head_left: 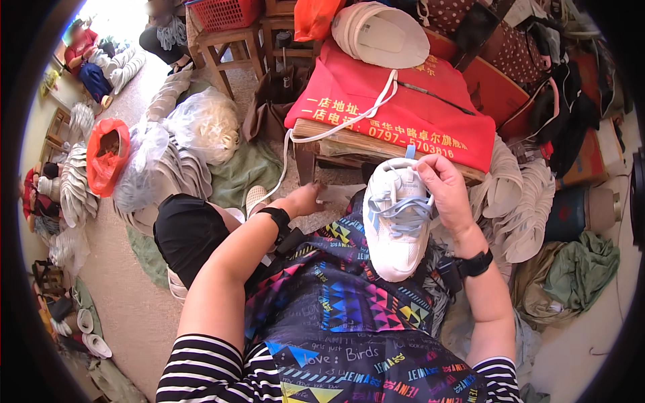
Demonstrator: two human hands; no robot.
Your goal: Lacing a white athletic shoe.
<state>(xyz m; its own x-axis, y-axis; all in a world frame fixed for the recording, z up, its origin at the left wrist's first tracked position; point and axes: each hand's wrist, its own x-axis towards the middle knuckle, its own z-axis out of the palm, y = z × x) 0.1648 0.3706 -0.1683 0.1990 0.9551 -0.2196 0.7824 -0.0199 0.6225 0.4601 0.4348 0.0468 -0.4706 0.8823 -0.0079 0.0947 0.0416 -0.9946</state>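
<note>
A white sneaker (398, 245) with pale blue laces and a blue heel loop is in front of me, toe toward my body. My right hand (445, 191) grips its collar on the right side, thumb and fingers closed on the edge. My left hand (306, 199) is lower and to the left, beside the leg of a wooden stool. Its fingers look curled together in shadow; what they hold, if anything, I cannot make out. A whitish piece (341, 195) lies near its fingertips. A white lace (349, 131) trails over the red cloth on the stool and down its left side.
A white shoe upper (393, 40) sits on the red cloth (403, 94). Stacked shoe uppers (514, 208) stand at the right, more (178, 168) at the left beside plastic bags (205, 124). A red bag (107, 154) stands farther left. Other people (87, 57) sit at the far left.
</note>
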